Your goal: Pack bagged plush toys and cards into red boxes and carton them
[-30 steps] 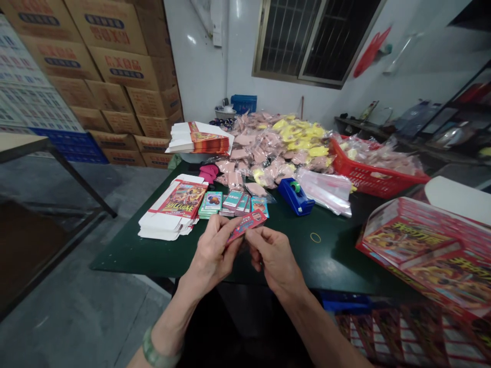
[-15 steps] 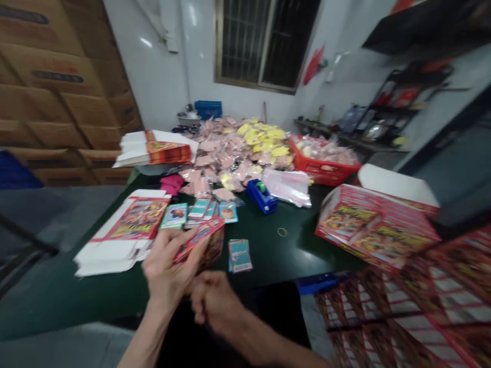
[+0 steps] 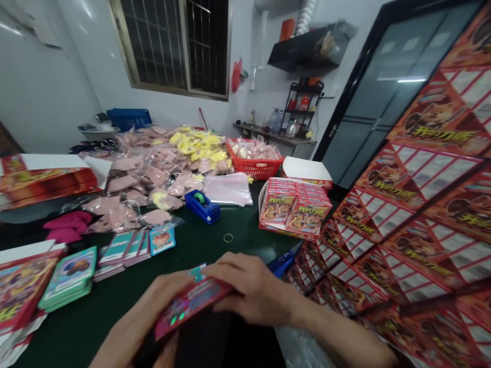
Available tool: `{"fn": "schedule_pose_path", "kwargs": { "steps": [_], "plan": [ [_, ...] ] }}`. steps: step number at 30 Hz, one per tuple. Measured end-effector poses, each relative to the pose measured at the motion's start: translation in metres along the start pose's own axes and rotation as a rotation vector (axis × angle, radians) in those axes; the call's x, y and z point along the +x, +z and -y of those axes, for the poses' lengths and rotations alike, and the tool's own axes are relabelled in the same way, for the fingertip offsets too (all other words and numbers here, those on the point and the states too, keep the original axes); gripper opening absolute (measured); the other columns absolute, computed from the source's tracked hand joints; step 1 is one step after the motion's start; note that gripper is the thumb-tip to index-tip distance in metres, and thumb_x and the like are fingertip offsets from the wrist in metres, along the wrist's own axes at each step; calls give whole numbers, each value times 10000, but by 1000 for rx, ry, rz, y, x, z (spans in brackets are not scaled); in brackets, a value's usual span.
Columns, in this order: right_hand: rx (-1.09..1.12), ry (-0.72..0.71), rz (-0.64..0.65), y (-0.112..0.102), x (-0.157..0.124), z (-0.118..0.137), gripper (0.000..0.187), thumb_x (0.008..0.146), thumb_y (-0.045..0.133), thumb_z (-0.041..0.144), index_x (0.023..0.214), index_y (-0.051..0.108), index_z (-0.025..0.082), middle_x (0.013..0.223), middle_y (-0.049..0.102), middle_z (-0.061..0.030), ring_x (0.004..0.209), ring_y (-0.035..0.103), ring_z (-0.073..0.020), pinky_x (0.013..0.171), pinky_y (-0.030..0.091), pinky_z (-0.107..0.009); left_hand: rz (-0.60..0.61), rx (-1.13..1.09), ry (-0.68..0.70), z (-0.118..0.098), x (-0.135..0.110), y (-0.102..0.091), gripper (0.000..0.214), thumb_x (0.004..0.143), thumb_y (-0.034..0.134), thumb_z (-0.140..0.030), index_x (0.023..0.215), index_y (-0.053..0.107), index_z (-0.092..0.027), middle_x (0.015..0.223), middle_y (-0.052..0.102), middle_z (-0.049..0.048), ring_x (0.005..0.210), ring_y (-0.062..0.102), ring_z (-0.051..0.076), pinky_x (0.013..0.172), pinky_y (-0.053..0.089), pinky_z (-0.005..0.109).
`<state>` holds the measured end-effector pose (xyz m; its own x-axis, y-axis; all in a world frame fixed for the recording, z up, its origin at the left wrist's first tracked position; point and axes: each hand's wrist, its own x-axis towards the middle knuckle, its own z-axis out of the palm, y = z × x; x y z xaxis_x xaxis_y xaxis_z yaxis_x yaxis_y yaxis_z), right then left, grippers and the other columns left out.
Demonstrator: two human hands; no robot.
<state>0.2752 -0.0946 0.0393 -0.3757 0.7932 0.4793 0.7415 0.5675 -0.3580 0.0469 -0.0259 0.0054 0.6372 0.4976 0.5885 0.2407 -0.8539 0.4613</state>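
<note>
Near the table's front edge, my left hand (image 3: 163, 299) and my right hand (image 3: 251, 286) grip a small red printed card box (image 3: 190, 306) from its two ends. The box is tilted, its narrow side facing me, and my left thumb is below it. Just behind it shows part of a teal card stack (image 3: 197, 272), mostly hidden by my hands. Left of the box lie green-edged cards (image 3: 72, 273), a row of teal-topped card stacks (image 3: 125, 248) and a blue card (image 3: 162, 239). Flat red box blanks (image 3: 23, 289) are at the far left.
A blue tape dispenser (image 3: 202, 205) and a yellow rubber band (image 3: 228, 237) lie ahead. Bagged pink pieces (image 3: 134, 179) and yellow pieces (image 3: 199, 145) are heaped behind, beside a red basket (image 3: 259, 166). Filled display boxes (image 3: 295, 209) stand right, near tall stacks of them (image 3: 402, 204).
My view has swung to the right and closer. My right hand, earlier a loose fist below the box, now grips its right end. The box has come down nearer the table's front edge.
</note>
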Motion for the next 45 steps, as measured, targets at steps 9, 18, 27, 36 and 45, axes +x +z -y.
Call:
{"fn": "schedule_pose_path", "kwargs": {
  "steps": [9,18,27,36,45],
  "plan": [
    [-115,330,-201,-137,-29,-144,306,734,664,217,1024,582,165,954,648,-59,874,607,-208,791,471,-343,207,-152,141,-14,104,118,430,731,383,-48,1122,516,-169,1190,564,108,1112,550,176,957,461,316],
    [-577,432,-118,-131,-34,-200,517,789,569,160,1296,490,222,1122,611,-109,980,574,-245,847,421,-362,618,173,183,-4,172,243,718,624,550,-106,1308,330,-91,1397,364,218,1310,307,365,964,360,585],
    [-1129,468,-28,-92,-45,-206,462,826,570,308,1270,529,188,1281,507,-169,1175,406,-354,886,351,-444,636,185,226,3,167,242,563,675,536,-143,1220,396,-148,1306,460,173,1197,421,303,906,422,527],
    [-873,193,-415,-43,-19,-154,519,875,461,436,1254,503,84,1105,604,-212,998,569,-356,802,451,-472,291,89,62,13,89,61,375,821,456,-194,1193,490,-209,1194,602,70,1080,567,193,900,457,382],
    [202,-120,149,150,186,4,262,931,376,236,1057,601,192,1058,672,-66,983,618,-163,867,464,-275,-290,794,-847,123,-117,-103,290,823,530,-312,1068,666,-237,1270,559,136,1278,368,396,910,361,570]
  ]
}}
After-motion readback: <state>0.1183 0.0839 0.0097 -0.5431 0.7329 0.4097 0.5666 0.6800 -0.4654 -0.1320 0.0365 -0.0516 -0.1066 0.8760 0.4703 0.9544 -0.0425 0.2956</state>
